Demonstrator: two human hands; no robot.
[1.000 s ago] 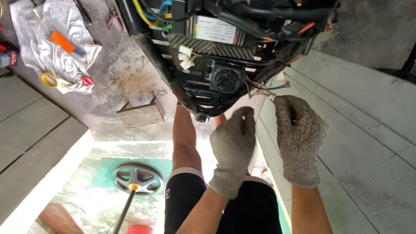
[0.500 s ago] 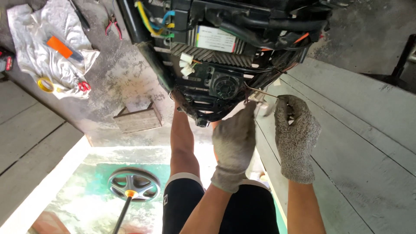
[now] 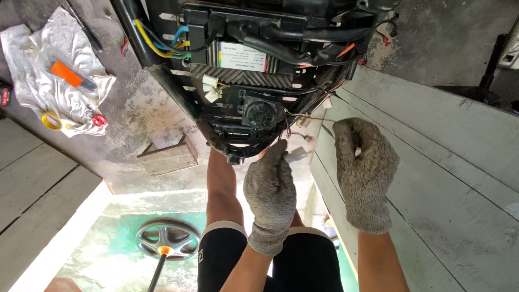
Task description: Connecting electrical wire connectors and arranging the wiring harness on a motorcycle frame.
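The thin brown wire strand (image 3: 303, 115) trails from the black finned motor-controller housing (image 3: 246, 103) on the dark frame, just above both grey knitted-gloved hands. The right hand (image 3: 363, 172) is clenched, seemingly pinching the strand's free end; what the loosely curled left hand (image 3: 270, 193) holds cannot be told. The strand is best drawn gently, kept off neighbouring connectors.

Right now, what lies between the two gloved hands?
In the head view, between the left hand and the right hand there is only bare grey plank and floor; thin wires hang just above.
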